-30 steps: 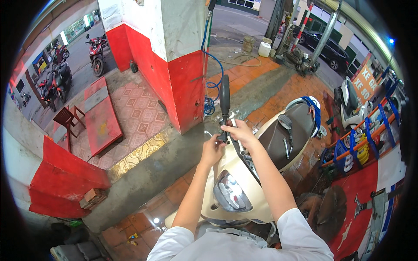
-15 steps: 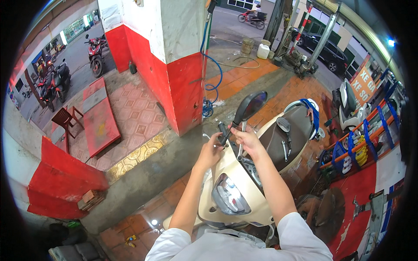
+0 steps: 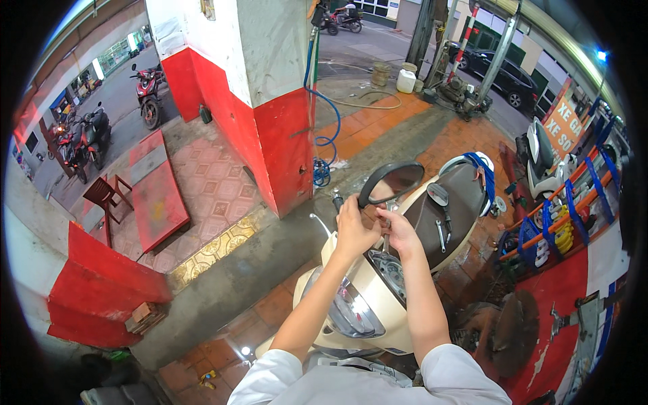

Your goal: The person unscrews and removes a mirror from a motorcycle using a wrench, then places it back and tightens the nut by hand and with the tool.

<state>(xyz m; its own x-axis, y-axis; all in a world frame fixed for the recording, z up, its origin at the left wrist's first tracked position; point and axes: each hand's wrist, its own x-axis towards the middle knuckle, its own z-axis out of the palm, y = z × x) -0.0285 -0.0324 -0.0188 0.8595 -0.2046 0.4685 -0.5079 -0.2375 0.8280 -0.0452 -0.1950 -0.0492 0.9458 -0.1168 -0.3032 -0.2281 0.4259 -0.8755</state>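
A cream scooter (image 3: pixel 390 329) stands in front of me, its headlight (image 3: pixel 351 307) towards me. My left hand (image 3: pixel 356 228) is closed around the lower part of a black rear-view mirror (image 3: pixel 399 179), just right of the handlebar grip (image 3: pixel 337 198). Close against it, my right hand (image 3: pixel 399 231) pinches a metal wrench (image 3: pixel 386 244), mostly hidden by the fingers. Whether the mirror's stem is fixed to the handlebar is covered by my hands. Another mirror (image 3: pixel 439 194) and a second wrench (image 3: pixel 441 236) lie on the brown seat (image 3: pixel 466 196).
A red and white pillar (image 3: pixel 283 135) rises ahead, with a blue hose (image 3: pixel 327 140) beside it. To the right stands an orange rack (image 3: pixel 547 233) hung with blue straps. A red ramp (image 3: pixel 158 202) and a brown chair (image 3: pixel 104 196) are at left.
The mirror has turned and tilted, showing its glass, and sits lower. My left hand has moved right from near the grip onto the mirror. My right hand has shifted slightly right and down.
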